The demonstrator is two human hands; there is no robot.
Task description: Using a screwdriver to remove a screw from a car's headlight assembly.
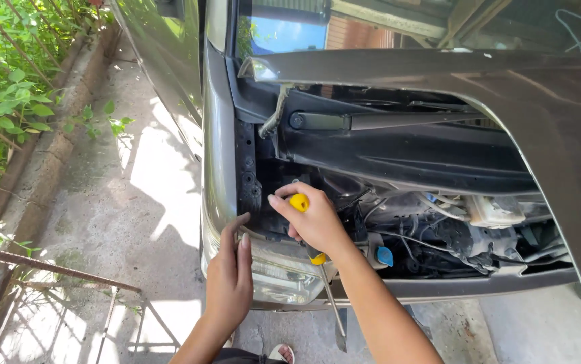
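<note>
My right hand (314,221) grips a screwdriver (317,259) with a yellow and black handle; its metal shaft points down past the front of a car, tip near the ground. The hand hovers over the left corner of the open engine bay (425,229). My left hand (230,276) rests with fingers apart on the car's front corner, just above the headlight (284,276), thumb on the fender edge. It holds nothing.
The raised hood (546,101) overhangs the bay at right. A blue cap (385,256) sits near the front rail. Concrete ground (129,202) lies to the left, with a rusty metal frame (54,283) and green plants (7,87) beyond. My sandalled foot (280,352) shows below.
</note>
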